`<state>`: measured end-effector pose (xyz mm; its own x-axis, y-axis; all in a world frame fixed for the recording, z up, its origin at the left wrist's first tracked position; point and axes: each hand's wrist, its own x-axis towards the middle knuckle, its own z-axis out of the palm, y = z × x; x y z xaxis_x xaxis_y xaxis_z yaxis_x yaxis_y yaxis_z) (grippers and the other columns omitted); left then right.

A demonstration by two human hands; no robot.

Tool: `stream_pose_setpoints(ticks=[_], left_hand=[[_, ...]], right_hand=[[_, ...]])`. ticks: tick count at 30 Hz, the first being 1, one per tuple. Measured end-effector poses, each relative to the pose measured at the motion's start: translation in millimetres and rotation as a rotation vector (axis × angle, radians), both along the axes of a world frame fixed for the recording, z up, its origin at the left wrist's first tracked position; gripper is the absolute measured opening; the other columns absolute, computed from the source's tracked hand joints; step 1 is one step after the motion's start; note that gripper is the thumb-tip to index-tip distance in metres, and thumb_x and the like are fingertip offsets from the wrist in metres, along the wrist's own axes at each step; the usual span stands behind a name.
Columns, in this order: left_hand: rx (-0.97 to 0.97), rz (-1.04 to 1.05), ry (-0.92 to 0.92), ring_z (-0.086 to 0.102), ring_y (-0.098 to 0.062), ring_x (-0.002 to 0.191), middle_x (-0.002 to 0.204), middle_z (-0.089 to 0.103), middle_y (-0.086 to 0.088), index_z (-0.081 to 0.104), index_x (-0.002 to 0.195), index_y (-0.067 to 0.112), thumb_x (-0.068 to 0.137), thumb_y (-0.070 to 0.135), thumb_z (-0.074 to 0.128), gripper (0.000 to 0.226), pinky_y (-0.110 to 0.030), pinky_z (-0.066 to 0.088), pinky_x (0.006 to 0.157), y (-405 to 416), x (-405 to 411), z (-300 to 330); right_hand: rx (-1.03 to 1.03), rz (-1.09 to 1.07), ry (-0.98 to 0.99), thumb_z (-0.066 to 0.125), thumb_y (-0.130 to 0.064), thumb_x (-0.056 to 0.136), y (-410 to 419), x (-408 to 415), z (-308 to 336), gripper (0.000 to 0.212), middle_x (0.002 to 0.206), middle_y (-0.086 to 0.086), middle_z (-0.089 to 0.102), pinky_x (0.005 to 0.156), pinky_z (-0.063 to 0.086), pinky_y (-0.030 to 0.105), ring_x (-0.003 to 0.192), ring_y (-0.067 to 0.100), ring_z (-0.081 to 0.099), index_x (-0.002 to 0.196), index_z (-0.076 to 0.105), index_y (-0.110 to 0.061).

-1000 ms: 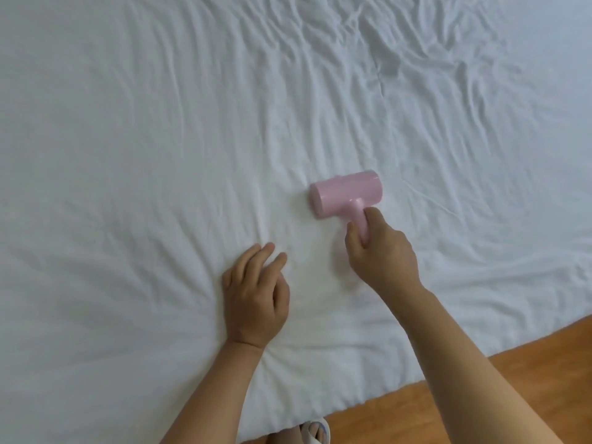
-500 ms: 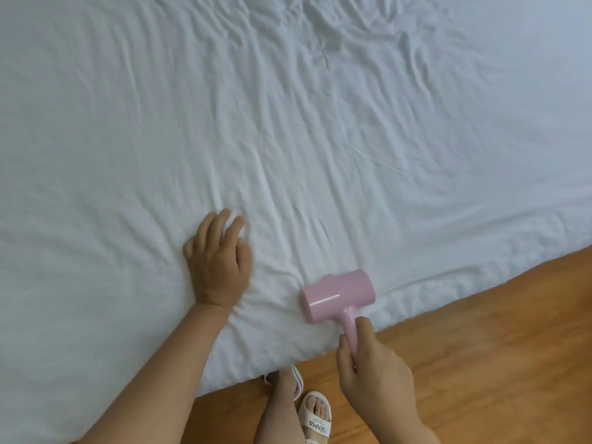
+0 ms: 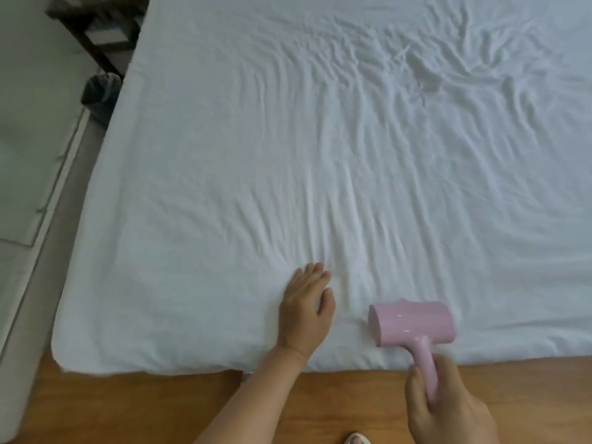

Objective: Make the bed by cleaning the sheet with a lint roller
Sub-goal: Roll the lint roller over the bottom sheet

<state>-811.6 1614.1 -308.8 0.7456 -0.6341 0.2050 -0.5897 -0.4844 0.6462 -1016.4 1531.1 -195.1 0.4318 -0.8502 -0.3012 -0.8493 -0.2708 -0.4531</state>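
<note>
Rolling the near edge of the sheet

Curling round the pink handle, the fingers [image 3: 416, 384] of the right hand [image 3: 448, 408] grip the lint roller [image 3: 413, 326] from below, thumb on the left side of the stem and the rest wrapped behind it. The roller's head lies on the white sheet [image 3: 288, 171] close to the near edge of the bed, just beside the strip where the fabric drops toward the wooden floor [image 3: 128, 405]. Whether the sticky face is fully pressed down cannot be told, since the pink cover hides it.

The left hand [image 3: 306, 312] lies flat on the sheet to the left of the roller, apart from it, fingers straight and together, palm pressing the cloth down. Creases fan away from that hand toward the middle of the bed, and heavier wrinkles gather at the far right.

Judging by this, the step in hand is a stroke along the near border, with the left palm anchoring the fabric so it does not bunch. The next move likely calls for a steady push away from the body, over the creased band ahead, with even pressure, and for the anchoring hand to shift as the roller travels. Much of the sheet appears yet to be covered.

Beyond the bed's left corner stand dark furniture [image 3: 96, 33] and a dark bin [image 3: 99, 94]; a sandal toe [image 3: 357, 439] shows at the bottom edge.
</note>
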Motion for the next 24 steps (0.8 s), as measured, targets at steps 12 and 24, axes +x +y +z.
stream_pose_setpoints(ticks=[12, 24], left_hand=[[-0.013, 0.279, -0.188, 0.056, -0.02, 0.074, 0.075, 0.063, 0.001, 0.063, 0.074, 0.01, 0.099, 0.017, 0.062, 0.025, -0.034, 0.049, 0.065, 123.4, 126.4, 35.6], [0.114, 0.092, -0.156, 0.059, -0.023, 0.106, 0.116, 0.066, 0.004, 0.071, 0.104, 0.022, 0.094, 0.022, 0.055, 0.018, -0.036, 0.042, 0.095, 143.0, 164.7, 4.2]], right_hand=[[-0.117, 0.541, 0.047, 0.048, -0.035, 0.096, 19.7, 243.5, -23.3, 0.018, 0.053, -0.003, 0.043, 0.045, 0.028, 0.029, 0.043, 0.018, 0.038, 0.093, 0.035, -0.023], [-0.151, 0.57, 0.105, 0.038, -0.038, 0.103, -7.5, 491.7, -31.9, 0.029, 0.073, 0.0, 0.044, 0.063, 0.037, 0.034, 0.069, 0.027, 0.052, 0.119, 0.042, -0.014]])
